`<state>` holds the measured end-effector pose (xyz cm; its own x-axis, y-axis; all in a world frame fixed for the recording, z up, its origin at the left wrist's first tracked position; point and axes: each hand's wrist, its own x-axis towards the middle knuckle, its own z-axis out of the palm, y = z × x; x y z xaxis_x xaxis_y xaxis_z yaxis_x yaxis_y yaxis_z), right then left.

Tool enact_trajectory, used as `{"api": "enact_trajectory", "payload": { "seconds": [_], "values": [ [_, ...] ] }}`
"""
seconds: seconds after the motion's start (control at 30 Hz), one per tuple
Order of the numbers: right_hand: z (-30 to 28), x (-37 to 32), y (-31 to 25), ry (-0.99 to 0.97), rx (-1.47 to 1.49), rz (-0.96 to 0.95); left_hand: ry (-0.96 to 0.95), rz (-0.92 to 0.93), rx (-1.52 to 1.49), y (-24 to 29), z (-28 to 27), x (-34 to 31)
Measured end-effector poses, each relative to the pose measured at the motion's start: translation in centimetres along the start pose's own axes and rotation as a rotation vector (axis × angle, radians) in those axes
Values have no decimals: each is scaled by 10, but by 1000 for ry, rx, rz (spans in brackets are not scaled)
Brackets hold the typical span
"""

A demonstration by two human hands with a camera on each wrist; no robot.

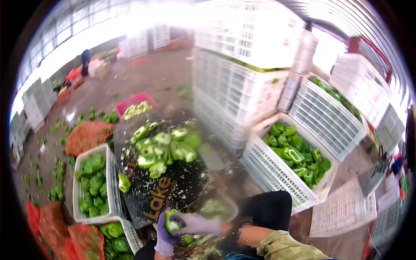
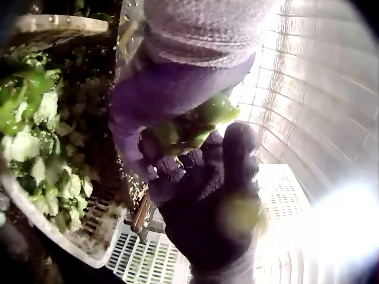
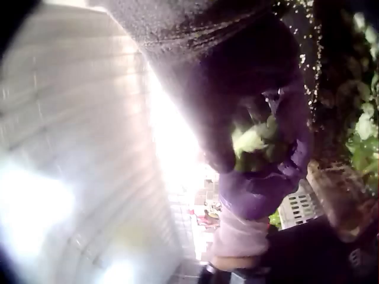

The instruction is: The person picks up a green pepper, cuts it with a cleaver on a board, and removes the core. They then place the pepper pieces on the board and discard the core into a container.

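In the head view my gloved left hand (image 1: 164,241) grips a green bell pepper (image 1: 172,221) low in the middle. From the right, my gloved right hand (image 1: 198,225) meets it, thumb and fingers on the pepper. The left wrist view has the purple left glove (image 2: 172,94) curled round the green pepper (image 2: 214,112), with the right glove (image 2: 204,207) just below. Between both gloves in the right wrist view, the pale inside of the pepper (image 3: 251,139) shows; the right hand (image 3: 254,65) is in shadow, its fingertips partly hidden.
A pile of cut peppers (image 1: 167,149) lies on the black board (image 1: 182,184) ahead. White crates of green peppers stand left (image 1: 113,186) and right (image 1: 284,186). Tall stacked crates (image 1: 225,86) rise behind the board. A basin (image 2: 41,222) of pepper scraps sits beneath the hands.
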<state>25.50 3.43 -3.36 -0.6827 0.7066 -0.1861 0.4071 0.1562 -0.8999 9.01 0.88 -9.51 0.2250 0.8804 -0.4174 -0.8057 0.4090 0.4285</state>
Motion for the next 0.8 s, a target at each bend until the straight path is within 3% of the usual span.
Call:
{"api": "enact_trajectory", "payload": {
  "seconds": [0.03, 0.07, 0.1, 0.2, 0.27, 0.3, 0.37, 0.4, 0.43, 0.5, 0.6, 0.7, 0.73, 0.8],
  "values": [
    [5, -2, 23, -10, 52, -136, -3, -51, -16, -1, 17, -18],
    [2, -7, 21, -149, 248, -28, -66, -66, 23, -6, 11, -22],
    [-1, -16, 14, -53, 48, -158, -50, -70, 62, -9, 19, -26],
    [-3, -34, 6, -227, 403, -91, -80, -62, 174, -15, 35, -42],
    [-4, -45, -5, -203, 372, -78, -112, -10, 286, -14, 47, -55],
    [-5, -52, -11, -194, 354, -68, -127, 54, 384, -16, 52, -63],
    [-11, -61, -18, -187, 335, -102, -145, 406, 846, -24, 54, -82],
    [-14, -63, -21, -177, 328, -122, -139, 493, 930, -27, 54, -86],
    [-14, -65, -19, -165, 345, -134, -139, 484, 886, -30, 54, -88],
    [-15, -69, -13, -142, 377, -158, -114, 47, 322, -24, 56, -71],
    [-11, -77, -6, -56, 314, -109, 28, 88, 291, -38, 45, -69],
    [-19, -95, -22, 119, -74, -121, -17, -13, 210, -38, 33, -51],
    [-9, -87, -7, 189, -125, -165, 62, 100, 267, -50, 34, -50],
    [-11, -90, -6, 188, -120, -157, 101, 131, 180, -55, 19, -41]
  ]
}}
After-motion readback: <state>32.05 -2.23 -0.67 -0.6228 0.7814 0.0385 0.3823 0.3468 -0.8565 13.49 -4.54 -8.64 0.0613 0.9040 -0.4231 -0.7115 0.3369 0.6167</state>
